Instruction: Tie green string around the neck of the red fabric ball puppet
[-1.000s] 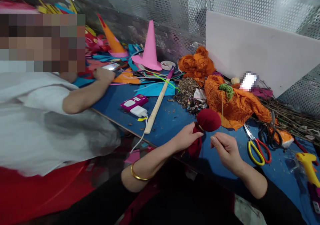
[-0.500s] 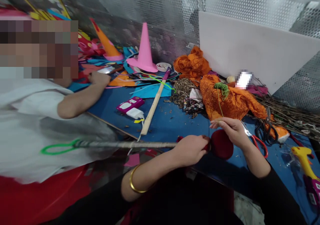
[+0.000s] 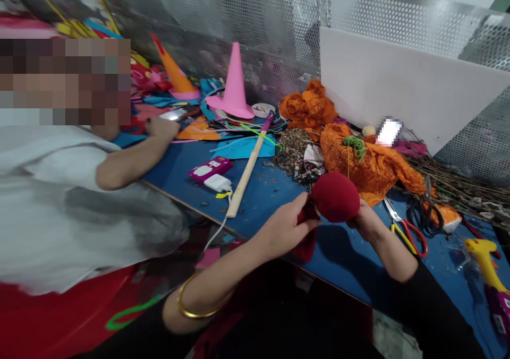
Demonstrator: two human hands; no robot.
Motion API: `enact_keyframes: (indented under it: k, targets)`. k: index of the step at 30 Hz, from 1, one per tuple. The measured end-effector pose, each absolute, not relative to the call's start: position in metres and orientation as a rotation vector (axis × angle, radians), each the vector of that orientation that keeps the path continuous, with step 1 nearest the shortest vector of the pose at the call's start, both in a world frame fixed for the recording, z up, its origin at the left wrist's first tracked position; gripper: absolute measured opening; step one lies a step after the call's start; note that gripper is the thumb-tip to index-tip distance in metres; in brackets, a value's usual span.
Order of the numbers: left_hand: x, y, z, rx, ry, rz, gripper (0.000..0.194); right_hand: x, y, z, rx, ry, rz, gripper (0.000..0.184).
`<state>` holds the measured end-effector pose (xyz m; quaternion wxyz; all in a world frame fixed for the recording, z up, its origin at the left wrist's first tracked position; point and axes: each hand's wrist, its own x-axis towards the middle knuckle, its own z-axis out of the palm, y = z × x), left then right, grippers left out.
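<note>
My left hand (image 3: 285, 226) is closed round the gathered neck of a red cloth-covered ball (image 3: 337, 197), with loose red cloth (image 3: 305, 247) hanging below. A green loop (image 3: 131, 314) shows beyond my left forearm; the stick it belongs to is hidden by the arm. My right hand (image 3: 368, 222) is behind the right side of the ball, its fingertips covered by it. Green yarn (image 3: 354, 147) lies bunched on orange cloth (image 3: 358, 170), and one strand runs down behind the ball toward my right hand.
Scissors with red and yellow handles (image 3: 406, 234), black scissors (image 3: 426, 213) and a yellow glue gun (image 3: 484, 258) lie to the right. A wooden stick (image 3: 249, 173), purple device (image 3: 210, 169) and pink cone hat (image 3: 235, 91) are on the left. A person in white (image 3: 67, 199) sits beside me.
The ball on its stick swung round, bringing the stick into sight pointing left, then turned back upward. My right hand rose over the ball with the yarn and moved down behind it.
</note>
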<state>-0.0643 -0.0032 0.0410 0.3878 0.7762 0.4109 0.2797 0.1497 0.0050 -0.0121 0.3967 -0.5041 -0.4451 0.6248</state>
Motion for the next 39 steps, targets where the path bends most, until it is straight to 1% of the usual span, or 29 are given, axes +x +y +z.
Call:
enact_keyframes:
  k: [4, 7, 8, 10, 12, 13, 14, 16, 18, 20, 22, 24, 28, 33, 39]
  targets:
    - [-0.067, 0.008, 0.037, 1.619, 1.004, 0.870, 0.039, 0.148, 0.008, -0.011, -1.263, -1.393, 1.535, 0.044]
    - [-0.070, 0.014, 0.033, 1.444, 1.021, 0.922, 0.047, 0.152, 0.004, 0.001, -1.245, -1.604, 1.453, 0.041]
    - [-0.071, 0.016, 0.031, 1.406, 1.025, 0.928, 0.049, 0.154, 0.001, 0.008, -1.224, -1.722, 1.363, 0.040]
    - [-0.071, 0.017, 0.028, 1.364, 1.036, 0.927, 0.050, 0.155, -0.009, 0.024, -1.124, -1.947, 1.074, 0.038]
    - [-0.068, 0.017, 0.024, 1.370, 1.039, 0.911, 0.048, 0.153, -0.019, 0.036, -0.940, -2.031, 0.846, 0.037]
    - [-0.066, 0.016, 0.022, 1.391, 1.044, 0.892, 0.045, 0.150, -0.022, 0.039, -0.844, -2.005, 0.840, 0.036]
    - [-0.063, 0.015, 0.019, 1.413, 1.047, 0.866, 0.043, 0.147, -0.025, 0.039, -0.759, -1.957, 0.901, 0.036]
    - [-0.056, 0.012, 0.013, 1.443, 1.037, 0.796, 0.040, 0.140, -0.028, 0.032, -0.635, -1.802, 1.142, 0.038]
    - [-0.049, 0.010, 0.007, 1.469, 1.021, 0.728, 0.036, 0.134, -0.027, 0.020, -0.614, -1.593, 1.379, 0.043]
    - [-0.043, 0.010, 0.002, 1.528, 1.021, 0.714, 0.031, 0.129, -0.026, 0.011, -0.722, -1.429, 1.454, 0.045]
    - [-0.039, 0.012, -0.001, 1.618, 1.071, 0.764, 0.027, 0.127, -0.028, 0.010, -0.911, -1.383, 1.342, 0.043]
    - [-0.038, 0.014, -0.002, 1.681, 1.130, 0.839, 0.027, 0.124, -0.032, 0.015, -1.061, -1.418, 1.144, 0.041]
    - [-0.039, 0.013, -0.001, 1.742, 1.208, 0.869, 0.026, 0.116, -0.042, 0.024, -1.138, -1.562, 0.875, 0.040]
    - [-0.043, 0.011, -0.007, 1.839, 1.302, 0.834, 0.026, 0.111, -0.050, 0.021, -1.145, -1.640, 0.768, 0.039]
    - [-0.043, 0.014, -0.012, 1.915, 1.371, 0.754, 0.024, 0.108, -0.049, 0.015, -1.095, -1.726, 0.751, 0.038]
